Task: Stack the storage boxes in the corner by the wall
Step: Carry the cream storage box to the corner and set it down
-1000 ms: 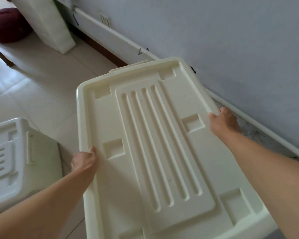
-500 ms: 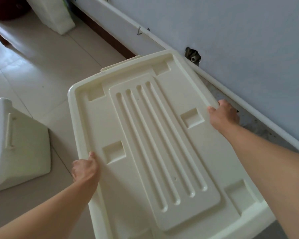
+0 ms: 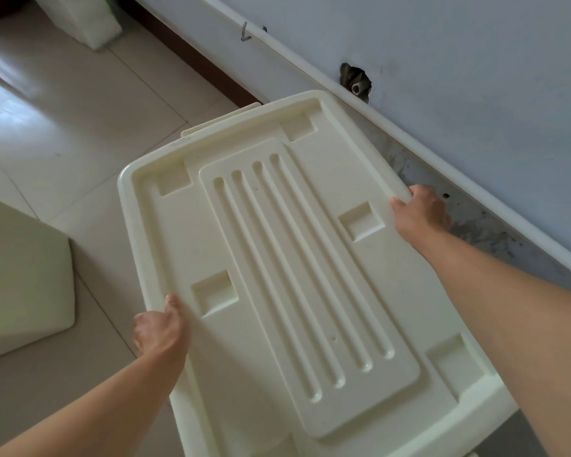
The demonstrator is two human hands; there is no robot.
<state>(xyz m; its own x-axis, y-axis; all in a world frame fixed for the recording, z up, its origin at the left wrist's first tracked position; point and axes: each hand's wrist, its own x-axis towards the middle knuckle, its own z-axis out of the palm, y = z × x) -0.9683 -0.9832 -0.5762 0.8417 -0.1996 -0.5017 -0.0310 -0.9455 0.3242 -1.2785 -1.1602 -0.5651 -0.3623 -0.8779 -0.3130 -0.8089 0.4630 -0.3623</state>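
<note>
A large cream rectangular plastic storage box (image 3: 277, 275), lid ribbed with 4 long grooves, is seen above the pale tiled floor (image 3: 80, 127), its far right corner near the grey wall (image 3: 442, 61). It is gripped at its 2 long edges: the left hand (image 3: 160, 331) is closed on the left rim, thumb on top, and the right hand (image 3: 419, 212) is clasped over the right rim. A second cream plastic box (image 3: 20, 278) is seen at the floor's left edge.

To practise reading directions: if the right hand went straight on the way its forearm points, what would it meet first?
Probably the white pipe along the wall, past the right hand gripping the box lid; depth is uncertain.
</note>
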